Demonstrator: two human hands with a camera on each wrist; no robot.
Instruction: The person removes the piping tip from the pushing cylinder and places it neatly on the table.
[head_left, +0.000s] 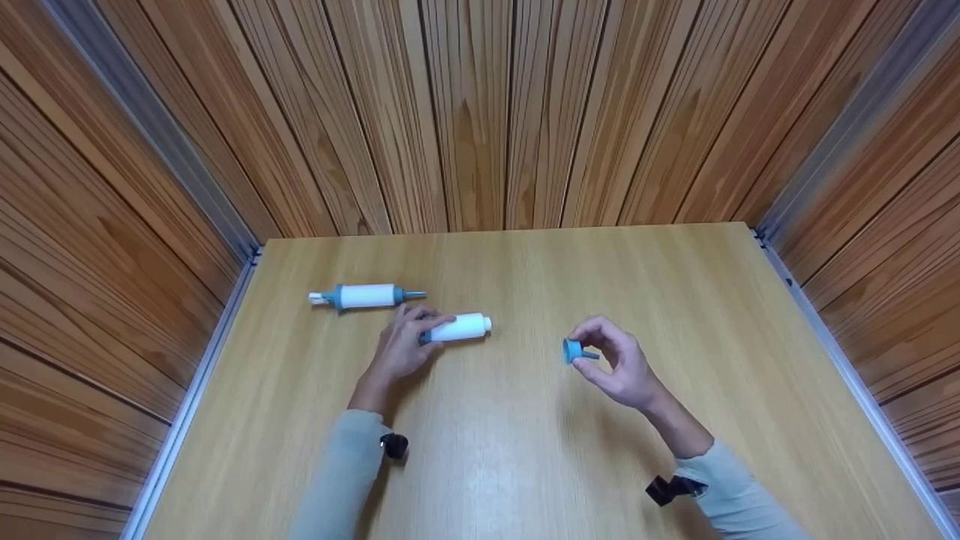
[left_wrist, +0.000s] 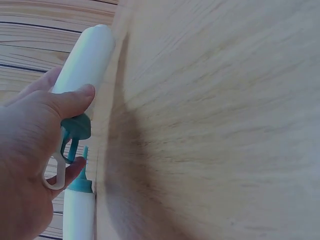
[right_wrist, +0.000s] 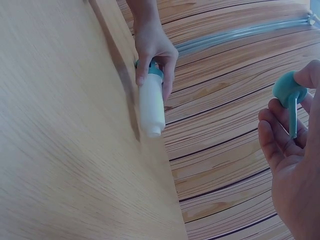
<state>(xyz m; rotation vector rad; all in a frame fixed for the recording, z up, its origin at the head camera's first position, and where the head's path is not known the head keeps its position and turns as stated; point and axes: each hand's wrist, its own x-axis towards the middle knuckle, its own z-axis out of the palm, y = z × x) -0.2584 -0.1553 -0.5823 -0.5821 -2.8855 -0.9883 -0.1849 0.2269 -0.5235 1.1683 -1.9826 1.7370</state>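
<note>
My left hand (head_left: 403,343) grips a white plastic tube (head_left: 463,326) at its teal end, just above the table. In the left wrist view, teal posts and a pale loop (left_wrist: 59,172) extend from that teal end. The tube's other end narrows to a short white neck, with nothing fitted on it. My right hand (head_left: 621,369) pinches a teal nozzle cap (head_left: 573,350) between thumb and fingers, off to the right of the tube. The cap's wide mouth faces left towards the tube, and its thin spout (right_wrist: 293,117) points back towards the palm.
A second white tube (head_left: 367,295) lies behind my left hand, with a teal nozzle on its right end and a teal and white handle on its left. The wooden table (head_left: 510,435) is bordered by plank walls (head_left: 480,112) and metal rails (head_left: 832,367).
</note>
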